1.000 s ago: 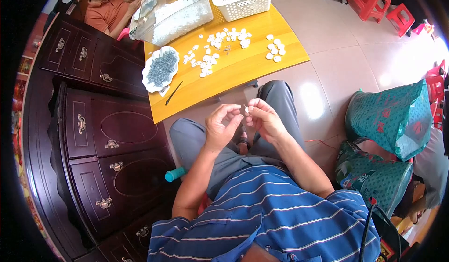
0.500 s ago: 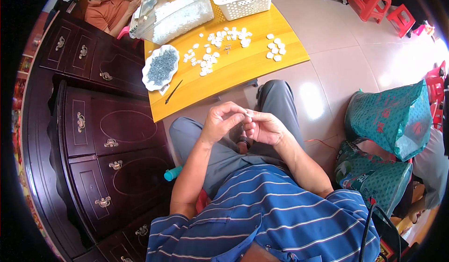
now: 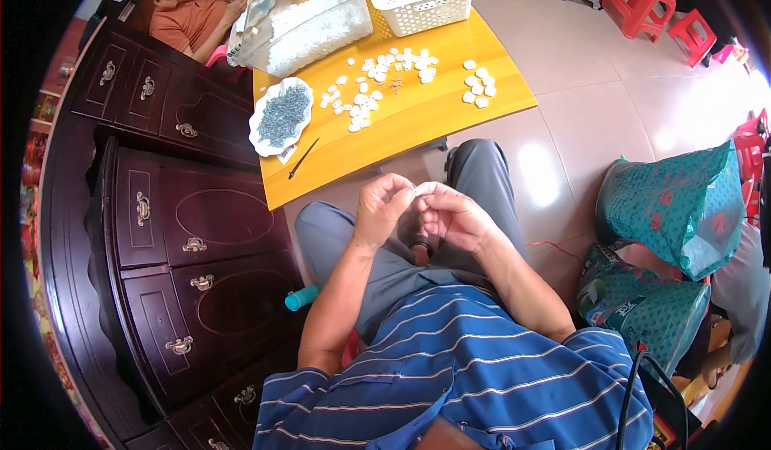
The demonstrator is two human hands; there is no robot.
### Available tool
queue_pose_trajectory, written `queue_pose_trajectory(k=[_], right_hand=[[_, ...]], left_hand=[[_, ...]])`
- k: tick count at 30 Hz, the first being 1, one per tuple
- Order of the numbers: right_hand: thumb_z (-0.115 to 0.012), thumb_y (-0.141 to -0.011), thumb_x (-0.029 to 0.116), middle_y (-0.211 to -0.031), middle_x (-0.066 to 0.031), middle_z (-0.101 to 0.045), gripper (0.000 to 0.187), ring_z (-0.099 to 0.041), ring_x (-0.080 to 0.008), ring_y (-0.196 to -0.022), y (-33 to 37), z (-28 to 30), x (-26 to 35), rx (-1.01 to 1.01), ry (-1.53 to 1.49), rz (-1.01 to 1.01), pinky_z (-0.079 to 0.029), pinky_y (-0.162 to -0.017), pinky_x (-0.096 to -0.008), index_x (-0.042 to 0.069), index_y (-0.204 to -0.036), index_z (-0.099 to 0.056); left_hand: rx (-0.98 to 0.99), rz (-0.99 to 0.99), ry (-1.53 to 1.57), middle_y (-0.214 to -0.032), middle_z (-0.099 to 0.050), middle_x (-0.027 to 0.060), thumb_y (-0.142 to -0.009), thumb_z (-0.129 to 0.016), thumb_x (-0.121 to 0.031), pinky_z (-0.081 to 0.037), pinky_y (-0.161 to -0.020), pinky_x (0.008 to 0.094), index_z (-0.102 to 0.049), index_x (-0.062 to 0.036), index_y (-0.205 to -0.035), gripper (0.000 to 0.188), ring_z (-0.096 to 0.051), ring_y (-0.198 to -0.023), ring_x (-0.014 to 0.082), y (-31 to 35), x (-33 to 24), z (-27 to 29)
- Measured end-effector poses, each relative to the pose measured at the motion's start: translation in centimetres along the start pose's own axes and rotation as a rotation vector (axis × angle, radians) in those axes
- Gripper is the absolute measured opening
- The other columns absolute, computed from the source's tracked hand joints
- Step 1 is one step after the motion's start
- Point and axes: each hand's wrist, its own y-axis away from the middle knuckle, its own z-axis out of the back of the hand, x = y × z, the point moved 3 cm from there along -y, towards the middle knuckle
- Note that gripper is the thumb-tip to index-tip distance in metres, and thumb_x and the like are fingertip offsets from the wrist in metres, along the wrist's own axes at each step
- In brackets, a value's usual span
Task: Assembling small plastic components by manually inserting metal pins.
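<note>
Over my lap, my left hand [image 3: 383, 211] and my right hand [image 3: 458, 215] meet fingertip to fingertip. Between them they pinch a small white plastic piece [image 3: 418, 193], mostly covered by the fingers. Ahead on the yellow wooden table [image 3: 345, 157] lie scattered small white pieces [image 3: 365, 106], with a few thin metal bits [image 3: 394, 86] among them. A separate group of white pieces [image 3: 479, 85] sits near the table's right edge. At the left, a scalloped white dish [image 3: 255, 135] holds many small dark grey metal parts [image 3: 283, 117]. A slim black tool [image 3: 303, 159] lies beside it.
A clear bin [image 3: 277, 66] full of white pieces and a white perforated basket [image 3: 426, 12] stand at the table's far side. Dark drawers [image 3: 209, 217] line the left. Teal bags [image 3: 666, 201] sit at right, and a person in orange [image 3: 189, 16] sits far left.
My fingertips have shifted slightly, and the right fingers are curled a little differently around the small piece. The whole view has moved a little; the things on the table lie as before.
</note>
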Motion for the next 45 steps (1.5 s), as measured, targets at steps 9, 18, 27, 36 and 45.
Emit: queue_pose_trajectory(k=[9, 18, 27, 36, 45], right_hand=[[-0.069, -0.099, 0.015, -0.094, 0.0006, -0.069, 0.015, -0.060, -0.0051, -0.083, 0.1, 0.3, 0.2, -0.356, 0.578, 0.405, -0.049, -0.074, -0.0207, 0.005, -0.109, -0.067], [-0.066, -0.102, 0.021, -0.088, 0.0020, -0.067, 0.018, -0.059, -0.0045, -0.079, -0.1, 1.2, 0.2, -0.396, 0.674, 0.468, -0.048, -0.069, -0.0215, 0.004, -0.103, -0.067], [-0.064, -0.101, 0.021, -0.086, 0.0029, -0.065, 0.017, -0.057, -0.0046, -0.076, 0.1, 1.1, 0.3, -0.409, 0.707, 0.508, -0.047, -0.065, -0.0222, 0.004, -0.100, -0.067], [-0.061, -0.101, 0.022, -0.082, 0.0019, -0.064, 0.017, -0.058, -0.0065, -0.074, 0.0, 1.3, 0.3, -0.440, 0.724, 0.491, -0.048, -0.062, -0.0233, 0.006, -0.099, -0.066], [-0.060, -0.106, 0.031, -0.082, -0.0014, -0.067, 0.027, -0.060, -0.0094, -0.074, 0.5, 1.5, 0.6, -0.408, 0.474, 0.291, -0.049, -0.070, -0.0232, 0.007, -0.092, -0.066]], left_hand=[[-0.111, 0.017, -0.009, -0.084, -0.067, -0.0015, -0.098, -0.068, -0.012, -0.049, -0.066, 0.0225, -0.070, -0.0037, -0.094, 0.009, -0.059, -0.073, 0.0057, 0.0, 0.4, -0.9], [-0.102, 0.031, -0.035, -0.084, -0.066, -0.0028, -0.098, -0.068, -0.012, -0.048, -0.066, 0.0215, -0.069, -0.0043, -0.094, 0.009, -0.057, -0.072, 0.0044, 0.2, -0.6, -2.0], [-0.104, 0.026, -0.060, -0.082, -0.065, -0.0034, -0.098, -0.067, -0.011, -0.047, -0.066, 0.0208, -0.069, -0.0035, -0.094, 0.009, -0.056, -0.071, 0.0038, 0.1, -1.0, -2.3], [-0.087, 0.007, -0.096, -0.081, -0.063, -0.0049, -0.098, -0.066, -0.007, -0.044, -0.066, 0.0194, -0.068, -0.0024, -0.093, 0.008, -0.053, -0.072, 0.0012, 0.1, -1.1, -2.2], [-0.057, -0.020, -0.097, -0.084, -0.065, -0.0039, -0.096, -0.068, -0.006, -0.046, -0.069, 0.0202, -0.067, -0.0028, -0.091, 0.006, -0.056, -0.076, 0.0019, 0.2, -2.6, -2.5]])
